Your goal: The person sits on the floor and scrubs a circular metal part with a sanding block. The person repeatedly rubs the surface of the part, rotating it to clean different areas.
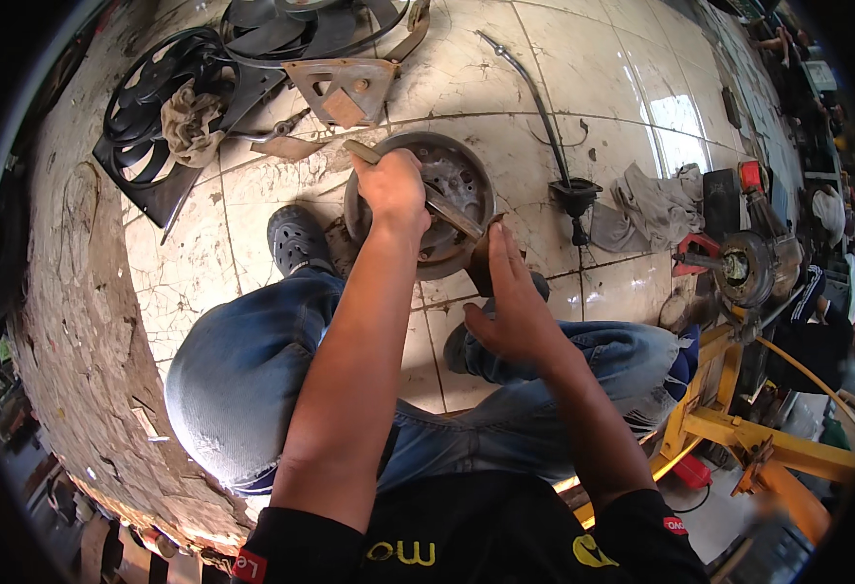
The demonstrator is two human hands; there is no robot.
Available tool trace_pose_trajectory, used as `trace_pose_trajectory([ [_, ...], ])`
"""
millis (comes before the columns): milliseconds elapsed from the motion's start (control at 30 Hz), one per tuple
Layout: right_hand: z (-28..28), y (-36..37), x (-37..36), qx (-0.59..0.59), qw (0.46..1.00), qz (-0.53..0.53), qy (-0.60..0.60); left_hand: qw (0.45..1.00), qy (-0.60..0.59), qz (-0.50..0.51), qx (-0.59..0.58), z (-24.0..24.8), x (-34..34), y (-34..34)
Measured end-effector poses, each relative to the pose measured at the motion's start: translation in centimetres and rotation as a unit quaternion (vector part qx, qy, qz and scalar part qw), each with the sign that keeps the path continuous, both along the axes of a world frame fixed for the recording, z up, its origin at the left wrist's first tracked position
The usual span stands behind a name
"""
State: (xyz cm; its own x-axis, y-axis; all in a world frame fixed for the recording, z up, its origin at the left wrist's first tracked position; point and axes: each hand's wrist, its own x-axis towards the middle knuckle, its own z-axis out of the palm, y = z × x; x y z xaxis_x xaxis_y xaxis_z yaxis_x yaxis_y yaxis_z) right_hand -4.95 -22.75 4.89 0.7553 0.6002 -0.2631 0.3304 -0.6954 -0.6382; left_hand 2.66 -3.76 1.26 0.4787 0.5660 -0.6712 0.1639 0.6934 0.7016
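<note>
My left hand (391, 190) is closed around a long, narrow bar-shaped tool (454, 211) with a tan end sticking out above the fist. The tool slants down to the right over a round, worn metal drum (481, 175) on the tiled floor between my feet. Beside the drum's lower right rim, my right hand (517, 307) holds a dark brown, curved piece (481, 270), its fingers straight along it and its thumb apart. The tool's far end meets or nearly touches this piece. The left fist and forearm hide part of the drum.
Black fan assemblies (155, 92) with a crumpled rag (192, 125) lie at the upper left, near a rusty bracket (343, 90). To the right are a black lever with boot (573, 198), grey cloth (656, 206), a greasy hub assembly (746, 268) and a yellow metal frame (729, 423).
</note>
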Motion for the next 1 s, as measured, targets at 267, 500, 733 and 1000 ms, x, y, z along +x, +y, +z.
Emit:
trace_pose_trajectory([
  [267,-1.2,2.8,1.7,0.025,0.996,-0.018,-0.080,0.999,-0.036,0.000,-0.005,-1.2,0.5,-0.1],
  [500,-0.8,3.6,-0.6,-0.005,0.990,-0.021,-0.139,0.998,-0.058,0.003,0.013,-1.7,-0.1,0.3],
  [733,-3.1,3.1,2.5,0.046,0.993,-0.028,-0.106,0.999,-0.016,-0.026,-0.009,0.5,-1.3,-0.2],
  [1000,-2.0,1.7,5.6,0.061,0.994,-0.009,-0.095,0.826,0.077,-0.166,0.534,-0.6,-4.1,1.7],
])
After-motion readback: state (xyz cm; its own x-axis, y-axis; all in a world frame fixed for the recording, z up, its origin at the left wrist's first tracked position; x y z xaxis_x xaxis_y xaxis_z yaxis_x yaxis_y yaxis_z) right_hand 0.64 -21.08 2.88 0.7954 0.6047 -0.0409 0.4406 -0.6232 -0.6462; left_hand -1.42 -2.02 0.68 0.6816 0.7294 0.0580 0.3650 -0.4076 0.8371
